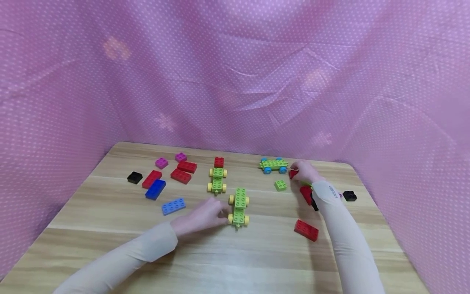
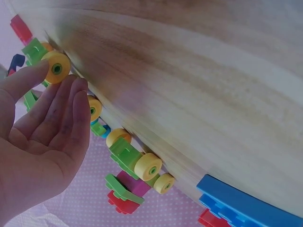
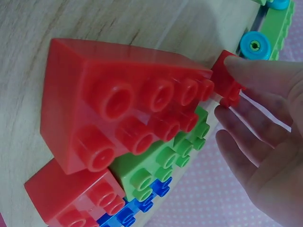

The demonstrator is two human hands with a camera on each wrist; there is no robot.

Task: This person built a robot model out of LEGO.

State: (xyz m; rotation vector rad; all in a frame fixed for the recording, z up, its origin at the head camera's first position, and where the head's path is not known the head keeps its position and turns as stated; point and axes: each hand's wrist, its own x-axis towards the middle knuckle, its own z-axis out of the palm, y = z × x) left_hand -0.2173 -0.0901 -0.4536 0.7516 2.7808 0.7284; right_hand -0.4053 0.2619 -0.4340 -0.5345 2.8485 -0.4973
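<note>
My left hand [image 1: 203, 216] holds the near yellow wheel of a lime-green toy car base [image 1: 239, 200] at mid-table. The left wrist view shows my thumb against that yellow wheel [image 2: 57, 67], my fingers bent beside it. At the back right, my right hand [image 1: 306, 171] pinches a small red brick [image 3: 224, 74] between thumb and fingers. Beyond it stands a green car base with blue wheels [image 1: 274, 164]. Under my right forearm lie a red brick [image 1: 305, 194] and a black piece [image 1: 313, 203], both partly hidden. A small green brick [image 1: 280, 185] sits left of that arm.
Another yellow-wheeled green base [image 1: 217, 181] stands behind, next to a red brick [image 1: 219, 162]. Red, pink and black bricks lie at left with a dark blue brick [image 1: 156, 189] and a light blue brick [image 1: 174, 206]. A red brick [image 1: 306, 230] lies front right, a black brick [image 1: 349, 196] far right.
</note>
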